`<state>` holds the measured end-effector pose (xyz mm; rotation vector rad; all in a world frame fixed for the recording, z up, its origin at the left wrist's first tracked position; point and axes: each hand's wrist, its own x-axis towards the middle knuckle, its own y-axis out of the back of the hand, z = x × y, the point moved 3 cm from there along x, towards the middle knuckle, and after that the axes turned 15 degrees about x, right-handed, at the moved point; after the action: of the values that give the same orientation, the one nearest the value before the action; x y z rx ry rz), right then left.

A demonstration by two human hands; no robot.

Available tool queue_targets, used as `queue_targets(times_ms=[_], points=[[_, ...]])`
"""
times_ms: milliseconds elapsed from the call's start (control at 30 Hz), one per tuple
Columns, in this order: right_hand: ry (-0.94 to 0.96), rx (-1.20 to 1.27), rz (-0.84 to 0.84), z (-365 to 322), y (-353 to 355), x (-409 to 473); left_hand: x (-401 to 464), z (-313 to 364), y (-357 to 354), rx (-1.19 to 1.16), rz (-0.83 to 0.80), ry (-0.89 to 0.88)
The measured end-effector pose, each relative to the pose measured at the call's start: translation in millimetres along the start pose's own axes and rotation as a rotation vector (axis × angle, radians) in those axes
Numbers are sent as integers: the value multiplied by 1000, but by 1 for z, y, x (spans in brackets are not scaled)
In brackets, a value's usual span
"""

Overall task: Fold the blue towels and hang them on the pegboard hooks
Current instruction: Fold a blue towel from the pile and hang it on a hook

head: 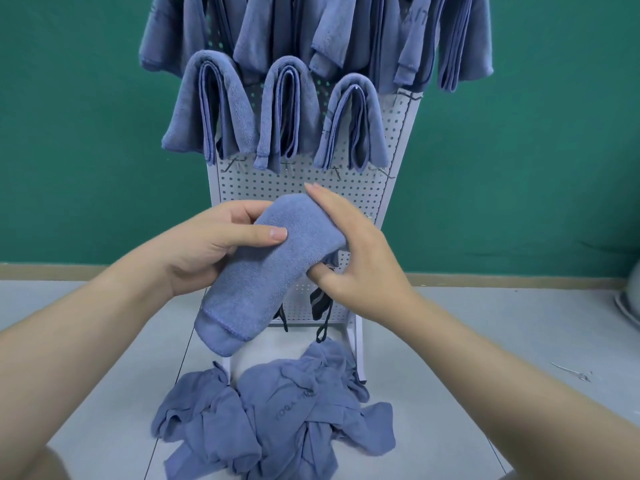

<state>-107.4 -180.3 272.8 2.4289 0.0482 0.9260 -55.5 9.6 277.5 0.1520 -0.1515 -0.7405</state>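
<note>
I hold a folded blue towel (266,268) in front of the white pegboard (374,188). My left hand (214,244) grips its upper left side, thumb on top. My right hand (356,258) holds the folded top end, fingers over the fold and thumb tucked under it. Three folded blue towels (287,116) hang side by side on the middle row of hooks, and several more hang on the row above (311,32). A heap of loose blue towels (277,410) lies on the floor at the foot of the board.
Bare hooks (384,173) stick out of the pegboard below the hung towels. Dark straps (318,306) dangle near the board's base. A green wall stands behind. A small metal piece (575,372) lies on the grey floor at the right, and a pale round object (628,299) sits at the right edge.
</note>
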Motion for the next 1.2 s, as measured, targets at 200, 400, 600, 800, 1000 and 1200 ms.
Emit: queue_targets(times_ms=[200,400,600,800,1000,1200], points=[[21,37,164,-11,2,2,4,3,-6,-41,3,-39],[-217,276,279,-14,-6,4,17,-10,-26,72,445,8],[-287,333,296,-15,-2,10,7,-1,-35,638,996,-378],[-298,411,584,-12,18,16,13,6,-62,815,824,-542],[-282,490,559,-13,23,18,33,6,-86,576,701,-458],[-222,444,527,-2,57,24,69,21,-96,435,566,-422]])
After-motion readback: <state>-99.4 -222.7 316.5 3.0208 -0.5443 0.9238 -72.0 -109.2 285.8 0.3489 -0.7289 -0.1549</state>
